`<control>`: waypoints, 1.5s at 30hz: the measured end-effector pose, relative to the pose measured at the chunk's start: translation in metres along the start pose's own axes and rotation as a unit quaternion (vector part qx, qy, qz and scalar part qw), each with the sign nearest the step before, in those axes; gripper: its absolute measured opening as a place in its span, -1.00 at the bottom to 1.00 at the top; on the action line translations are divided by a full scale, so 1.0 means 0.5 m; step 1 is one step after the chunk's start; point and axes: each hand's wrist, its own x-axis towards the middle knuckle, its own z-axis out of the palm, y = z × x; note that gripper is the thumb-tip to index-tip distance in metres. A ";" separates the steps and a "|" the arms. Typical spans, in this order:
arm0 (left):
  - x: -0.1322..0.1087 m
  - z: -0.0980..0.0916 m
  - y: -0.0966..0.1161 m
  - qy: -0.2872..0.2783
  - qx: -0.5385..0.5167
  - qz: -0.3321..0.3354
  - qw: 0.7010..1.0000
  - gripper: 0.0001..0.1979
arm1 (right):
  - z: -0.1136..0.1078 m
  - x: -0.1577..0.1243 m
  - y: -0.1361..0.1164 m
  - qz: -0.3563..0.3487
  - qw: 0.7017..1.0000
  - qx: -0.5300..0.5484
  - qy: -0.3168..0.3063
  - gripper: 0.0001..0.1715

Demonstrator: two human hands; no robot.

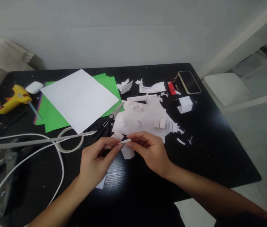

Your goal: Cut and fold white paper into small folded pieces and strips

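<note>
A small folded strip of white paper (125,141) is pinched between my two hands, above the near side of the black table. My left hand (99,154) grips its left end with thumb and fingertips, and my right hand (151,151) grips the right end. Just beneath them, other small white paper pieces (128,152) lie on the table. Beyond my fingers spreads a large cut white paper shape (145,118) with little folded tabs standing on it. Black-handled scissors (111,117) rest left of that shape, blades pointing away.
White paper (79,97) overlies green sheets (55,119). At the left are a yellow glue gun (17,99), a roll of tape (61,148) and a looping white cable (62,170). Paper scraps (152,87), a red lighter (171,88), a phone (189,82) and a folded paper box (185,104) sit right.
</note>
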 end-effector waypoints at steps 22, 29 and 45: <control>0.000 0.001 0.005 -0.027 -0.003 -0.009 1.000 -0.89 | 0.003 -0.001 -0.006 0.016 1.000 0.015 0.006 -0.81; -0.001 0.000 0.006 -0.013 -0.010 -0.005 1.000 -0.88 | 0.003 -0.002 -0.006 0.004 1.000 -0.004 0.004 -0.83; -0.003 0.006 0.005 -0.019 -0.037 -0.068 0.997 -0.84 | 0.005 -0.002 -0.006 0.000 0.999 -0.028 0.024 -0.86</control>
